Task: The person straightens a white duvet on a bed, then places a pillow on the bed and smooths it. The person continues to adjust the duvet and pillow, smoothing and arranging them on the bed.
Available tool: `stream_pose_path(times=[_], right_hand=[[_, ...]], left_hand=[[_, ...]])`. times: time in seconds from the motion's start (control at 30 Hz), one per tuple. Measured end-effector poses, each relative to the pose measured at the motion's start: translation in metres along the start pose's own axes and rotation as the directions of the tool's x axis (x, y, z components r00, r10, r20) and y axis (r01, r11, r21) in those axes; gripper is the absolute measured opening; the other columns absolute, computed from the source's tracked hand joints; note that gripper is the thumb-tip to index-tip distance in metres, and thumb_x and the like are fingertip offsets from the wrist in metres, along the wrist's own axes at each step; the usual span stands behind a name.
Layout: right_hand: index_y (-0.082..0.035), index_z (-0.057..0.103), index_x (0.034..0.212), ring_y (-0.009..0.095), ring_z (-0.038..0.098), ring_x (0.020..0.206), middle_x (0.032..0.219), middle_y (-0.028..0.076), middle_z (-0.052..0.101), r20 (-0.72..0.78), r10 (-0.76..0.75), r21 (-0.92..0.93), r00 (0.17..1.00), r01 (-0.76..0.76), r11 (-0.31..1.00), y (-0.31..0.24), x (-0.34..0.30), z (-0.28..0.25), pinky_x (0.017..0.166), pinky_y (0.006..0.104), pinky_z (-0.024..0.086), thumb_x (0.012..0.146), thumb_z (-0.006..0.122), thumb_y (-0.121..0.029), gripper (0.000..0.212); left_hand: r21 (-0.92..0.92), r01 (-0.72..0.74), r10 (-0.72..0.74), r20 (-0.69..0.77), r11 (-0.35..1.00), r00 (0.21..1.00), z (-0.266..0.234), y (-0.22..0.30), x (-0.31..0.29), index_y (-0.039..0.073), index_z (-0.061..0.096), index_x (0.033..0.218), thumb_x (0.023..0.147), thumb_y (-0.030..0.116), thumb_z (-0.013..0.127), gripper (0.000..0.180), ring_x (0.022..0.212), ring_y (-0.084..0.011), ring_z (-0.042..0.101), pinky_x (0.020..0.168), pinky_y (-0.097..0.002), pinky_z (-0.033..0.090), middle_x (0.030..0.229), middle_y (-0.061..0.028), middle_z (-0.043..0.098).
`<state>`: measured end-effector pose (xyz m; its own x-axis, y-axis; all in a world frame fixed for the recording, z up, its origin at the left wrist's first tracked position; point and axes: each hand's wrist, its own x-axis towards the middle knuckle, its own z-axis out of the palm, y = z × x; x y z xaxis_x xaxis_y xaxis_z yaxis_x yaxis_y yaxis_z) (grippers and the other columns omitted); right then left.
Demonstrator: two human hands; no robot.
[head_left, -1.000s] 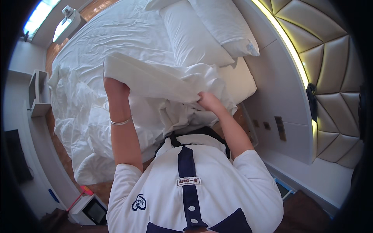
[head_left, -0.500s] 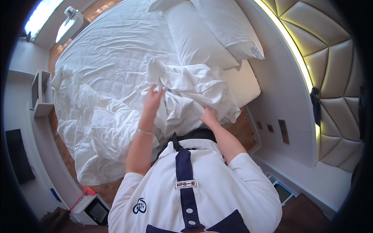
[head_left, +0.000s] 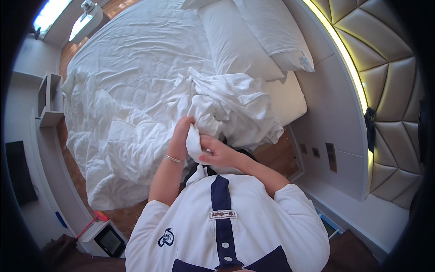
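My left hand (head_left: 181,132) is closed on an edge of crumpled white bed linen (head_left: 240,102), close in front of my waist. A narrow fold of it hangs down from that grip. Beside it on the right, my right hand (head_left: 220,152) has its fingers and thumb closed around the same fold. The rest of the linen lies in a loose heap on the near right part of the bed. Whether it is a sheet or a duvet cover cannot be made out. A rumpled white cover (head_left: 131,140) spreads to the left.
White pillows (head_left: 240,43) lie at the far right of the bed, by a bare mattress corner (head_left: 292,97). A padded headboard wall (head_left: 380,81) with a light strip stands at the right. Wall shelves (head_left: 52,99) and a small white cabinet (head_left: 106,240) are at the left.
My right hand has moved left and toward me, from the linen's right part to beside my left hand. My left hand has come nearer my body, drawing up a fold of linen.
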<state>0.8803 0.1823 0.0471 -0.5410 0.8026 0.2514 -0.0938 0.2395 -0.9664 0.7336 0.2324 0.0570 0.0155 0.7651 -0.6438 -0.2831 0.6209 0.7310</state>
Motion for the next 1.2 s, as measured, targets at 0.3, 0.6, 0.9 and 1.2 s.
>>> stream_pose_path(times=[0.3,0.6,0.9,1.2], right_hand=[[-0.004,0.048,0.115,0.036,0.049,0.099,0.108,0.016,0.05,-0.611,-0.406,-0.744,0.679,-0.318,0.588,0.012,0.026,-0.054,0.089,0.0417,0.039,0.066,0.07,-0.014,0.055],[-0.001,0.061,0.097,0.02,0.062,0.075,0.08,0.013,0.065,-0.889,0.053,-0.117,0.455,-0.337,0.934,0.007,0.035,-0.106,0.065,0.0319,0.047,0.079,0.059,-0.01,0.02],[-0.001,0.063,0.1,0.011,0.059,0.084,0.091,0.005,0.065,-0.598,0.332,0.409,0.729,-0.079,0.909,-0.119,0.054,-0.137,0.076,0.0251,0.048,0.085,0.053,-0.008,0.019],[0.001,0.054,0.113,0.022,0.059,0.098,0.109,0.013,0.06,-0.521,0.677,0.83,0.52,0.122,0.544,-0.127,0.064,-0.122,0.086,0.0328,0.049,0.091,0.046,-0.022,0.033]], left_hand=[[-0.169,-0.781,0.799,0.124,0.601,0.588,-0.014,0.136,-0.029,0.0,0.058,0.081,0.072,0.009,0.049,0.015,0.076,-0.0186,0.054,0.074,-0.0306,0.043,0.083,-0.0067,0.059],[-0.362,-0.724,0.779,0.011,0.587,0.626,-0.026,0.219,-0.041,-0.001,0.049,0.121,0.085,0.025,0.039,0.046,0.105,-0.0269,0.056,0.091,-0.0385,0.045,0.117,-0.0166,0.056],[-0.129,-0.386,0.403,0.15,0.913,0.903,-0.08,0.132,0.069,0.002,0.057,0.108,0.088,0.023,0.052,0.03,0.083,-0.0187,0.062,0.071,-0.0306,0.05,0.097,-0.0088,0.063],[0.642,-0.518,0.598,0.114,0.565,0.794,-0.005,0.013,0.038,0.0,0.062,0.089,0.083,0.029,0.06,0.029,0.066,-0.0212,0.059,0.063,-0.0326,0.046,0.075,-0.0113,0.064]])
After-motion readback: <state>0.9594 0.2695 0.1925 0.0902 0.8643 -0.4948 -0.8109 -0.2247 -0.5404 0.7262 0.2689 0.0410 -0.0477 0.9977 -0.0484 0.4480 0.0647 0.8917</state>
